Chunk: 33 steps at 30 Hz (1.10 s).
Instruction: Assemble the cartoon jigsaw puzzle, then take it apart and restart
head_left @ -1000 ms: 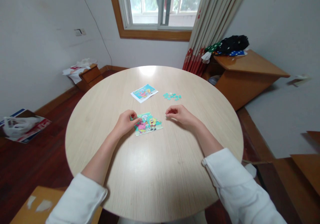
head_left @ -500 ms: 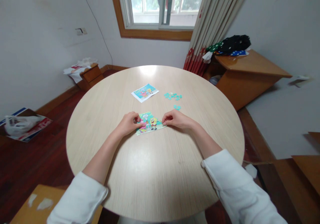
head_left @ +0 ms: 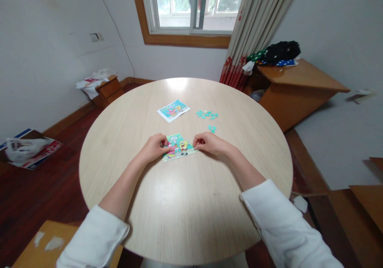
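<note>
Our left hand (head_left: 153, 147), fingers curled, lays its thumb on the partly joined puzzle (head_left: 182, 147) on the table (head_left: 179, 204), hiding part of its left end. Our right hand (head_left: 209, 142) covers its right corner, fingertips bunched; whether either grips, we cannot tell.

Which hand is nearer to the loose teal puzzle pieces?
Right: the right hand is just short of the loose pieces; the left hand farther off, at the left edge of the puzzle.
</note>
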Available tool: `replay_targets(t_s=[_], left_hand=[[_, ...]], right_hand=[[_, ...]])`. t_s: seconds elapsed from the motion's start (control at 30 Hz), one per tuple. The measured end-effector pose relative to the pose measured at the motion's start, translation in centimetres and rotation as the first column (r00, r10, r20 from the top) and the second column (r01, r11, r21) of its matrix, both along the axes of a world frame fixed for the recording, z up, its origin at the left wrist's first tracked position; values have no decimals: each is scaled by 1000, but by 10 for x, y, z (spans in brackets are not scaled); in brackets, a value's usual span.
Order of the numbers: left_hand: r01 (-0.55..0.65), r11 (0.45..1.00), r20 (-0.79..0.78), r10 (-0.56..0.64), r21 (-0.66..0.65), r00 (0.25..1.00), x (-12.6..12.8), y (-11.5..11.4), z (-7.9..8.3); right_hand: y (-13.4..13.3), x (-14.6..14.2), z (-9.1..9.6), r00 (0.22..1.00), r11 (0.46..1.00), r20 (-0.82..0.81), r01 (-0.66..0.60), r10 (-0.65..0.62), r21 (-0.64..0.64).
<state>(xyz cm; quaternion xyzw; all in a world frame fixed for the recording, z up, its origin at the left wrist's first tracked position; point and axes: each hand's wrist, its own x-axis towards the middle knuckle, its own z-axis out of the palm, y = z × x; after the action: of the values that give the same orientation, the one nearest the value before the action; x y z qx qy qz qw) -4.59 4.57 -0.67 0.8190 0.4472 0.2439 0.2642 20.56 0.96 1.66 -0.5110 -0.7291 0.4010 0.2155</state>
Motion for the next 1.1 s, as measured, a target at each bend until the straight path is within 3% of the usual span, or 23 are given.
replay_targets(t_s=[0.43, 0.7, 0.97, 1.1], left_hand=[[3, 1000, -1, -3, -17, 1000, -1, 0, 0], [-54, 999, 81, 55, -6, 995, 5, -6, 8], [-16, 999, 131, 22, -50, 991, 13, -15, 16], [5, 999, 128, 1, -47, 992, 14, -17, 18]], right_hand=[[1, 9, 0, 981, 995, -192, 8, -28, -100], [-3, 3, -3, 880, 972, -446, 66, -163, -225], [-2, -3, 0, 829, 944, -489, 132, -272, -301], [-3, -2, 4, 858, 955, -445, 155, -258, -255]])
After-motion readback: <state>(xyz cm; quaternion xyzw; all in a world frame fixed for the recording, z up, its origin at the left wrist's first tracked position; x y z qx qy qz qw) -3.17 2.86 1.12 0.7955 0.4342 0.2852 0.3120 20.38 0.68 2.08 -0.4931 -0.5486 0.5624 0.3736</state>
